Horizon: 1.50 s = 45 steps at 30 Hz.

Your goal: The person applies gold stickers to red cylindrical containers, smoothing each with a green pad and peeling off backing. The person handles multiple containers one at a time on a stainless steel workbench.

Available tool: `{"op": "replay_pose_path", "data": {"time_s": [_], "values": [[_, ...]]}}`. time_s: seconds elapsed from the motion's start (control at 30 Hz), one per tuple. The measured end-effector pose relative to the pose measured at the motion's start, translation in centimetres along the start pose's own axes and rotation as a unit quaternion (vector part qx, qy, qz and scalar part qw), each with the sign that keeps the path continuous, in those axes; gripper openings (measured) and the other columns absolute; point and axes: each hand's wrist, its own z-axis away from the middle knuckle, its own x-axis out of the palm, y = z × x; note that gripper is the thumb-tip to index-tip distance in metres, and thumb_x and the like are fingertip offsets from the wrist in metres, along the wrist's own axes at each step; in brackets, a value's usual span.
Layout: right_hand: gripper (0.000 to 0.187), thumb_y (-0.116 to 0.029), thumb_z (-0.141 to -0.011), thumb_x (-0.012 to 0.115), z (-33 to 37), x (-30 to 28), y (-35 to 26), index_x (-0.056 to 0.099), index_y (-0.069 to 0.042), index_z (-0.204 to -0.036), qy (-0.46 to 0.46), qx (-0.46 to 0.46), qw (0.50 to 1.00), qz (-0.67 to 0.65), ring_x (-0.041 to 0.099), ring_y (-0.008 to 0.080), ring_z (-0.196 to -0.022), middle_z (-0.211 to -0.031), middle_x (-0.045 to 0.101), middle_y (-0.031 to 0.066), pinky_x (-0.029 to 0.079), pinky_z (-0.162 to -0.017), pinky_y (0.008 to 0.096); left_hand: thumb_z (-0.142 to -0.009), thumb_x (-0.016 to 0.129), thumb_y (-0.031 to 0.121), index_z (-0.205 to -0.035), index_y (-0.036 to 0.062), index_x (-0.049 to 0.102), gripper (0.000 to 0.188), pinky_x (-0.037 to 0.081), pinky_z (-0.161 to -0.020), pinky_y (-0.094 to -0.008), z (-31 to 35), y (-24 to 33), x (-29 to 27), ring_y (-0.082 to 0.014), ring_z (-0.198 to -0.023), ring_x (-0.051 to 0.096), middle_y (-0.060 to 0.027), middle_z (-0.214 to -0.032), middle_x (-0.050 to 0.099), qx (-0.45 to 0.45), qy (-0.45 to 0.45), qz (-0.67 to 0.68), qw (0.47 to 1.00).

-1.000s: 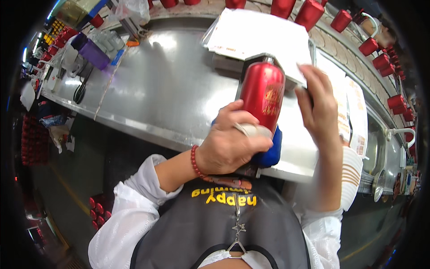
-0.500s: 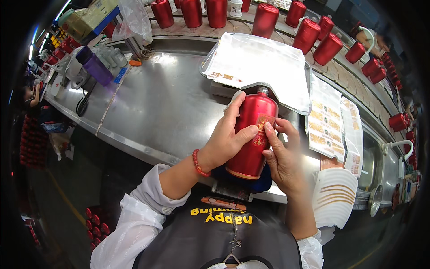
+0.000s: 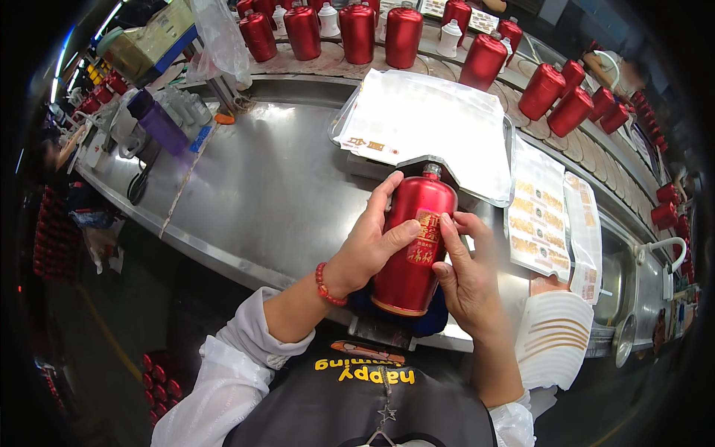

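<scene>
A red metallic glass bottle (image 3: 402, 276) lies between my hands, its bare threaded neck pointing away from me against a dark angled metal bracket (image 3: 424, 161). My left hand (image 3: 369, 249) is wrapped along its left side, thumb on the front beside a red-and-gold label (image 3: 426, 237). On the other side, my right hand (image 3: 471, 279) holds the bottle, with the thumb and fingers at the label's right edge. Under the bottle's lower end shows part of a dark blue pad (image 3: 436, 319).
A tray (image 3: 511, 160) with white sheets sits beyond the bottle. Label sheets (image 3: 538, 220) lie to the right above a stack of white curved pieces (image 3: 555, 339). Behind runs a conveyor (image 3: 521, 104) with several red bottles (image 3: 357, 36). A purple bottle (image 3: 158, 121) stands left on the steel table (image 3: 253, 186).
The bottle has turned slightly between my hands, so more of the label shows. Bottles on the conveyor have shifted, and small white figure-shaped pieces show among them. Both hands keep their hold.
</scene>
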Motion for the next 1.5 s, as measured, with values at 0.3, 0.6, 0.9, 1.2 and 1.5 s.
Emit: {"op": "replay_pose_path", "data": {"time_s": [0.3,0.6,0.9,1.2,1.5], "values": [[0.047,-0.03,-0.103,0.057,0.5,0.1,0.2,0.056,-0.003,-0.142,-0.019,0.005,1.0,0.0,0.051,0.0304,-0.123,-0.142,0.044,0.0187,0.042,-0.106,0.0415,-0.099,0.065,0.022,-0.159,0.0011,0.009,0.085,0.038,-0.114,-0.0361,0.0,-1.0,-1.0,-0.0222,-0.138,0.042,-0.0174,-0.153,0.034,0.055,-0.014,-0.19,0.98],[0.05,-0.034,-0.104,0.055,0.5,0.2,0.3,0.055,-0.004,-0.143,-0.021,0.007,1.0,-0.004,0.051,0.0298,-0.123,-0.143,0.043,0.0181,0.043,-0.106,0.0415,-0.099,0.065,0.022,-0.159,0.0003,0.01,0.084,0.041,-0.111,-0.0355,0.0,-0.7,-1.0,-0.0216,-0.134,0.047,-0.0174,-0.151,0.038,0.028,-0.007,-0.17,0.985],[0.05,-0.034,-0.104,0.055,0.4,0.1,0.3,0.055,-0.003,-0.143,-0.024,0.007,1.0,0.0,0.051,0.0302,-0.122,-0.143,0.043,0.0186,0.043,-0.106,0.0418,-0.096,0.068,0.035,-0.154,-0.0088,0.02,0.087,0.031,-0.117,-0.039,-0.1,-1.1,-0.9,-0.033,-0.142,0.039,-0.0288,-0.153,0.036,0.056,0.023,-0.163,0.985],[0.048,-0.017,-0.093,0.069,0.2,0.0,0.0,0.06,-0.002,-0.137,-0.004,0.001,1.0,0.006,0.055,0.0321,-0.115,-0.139,0.046,0.0202,0.048,-0.101,0.0415,-0.096,0.067,0.035,-0.154,-0.0087,0.021,0.086,0.033,-0.116,-0.0386,-0.2,-1.1,-0.5,-0.0325,-0.14,0.041,-0.0286,-0.151,0.037,0.061,0.024,-0.162,0.985],[0.056,-0.011,-0.087,0.074,0.3,-0.4,0.2,0.056,-0.002,-0.14,-0.016,-0.005,1.0,0.006,0.055,0.0353,-0.119,-0.143,0.045,0.0225,0.048,-0.1,0.0428,-0.094,0.07,0.037,-0.154,-0.0084,0.017,0.093,0.034,-0.115,-0.0388,0.1,-0.6,-0.5,-0.0319,-0.139,0.042,-0.028,-0.151,0.037,0.075,0.013,-0.183,0.98]]}}
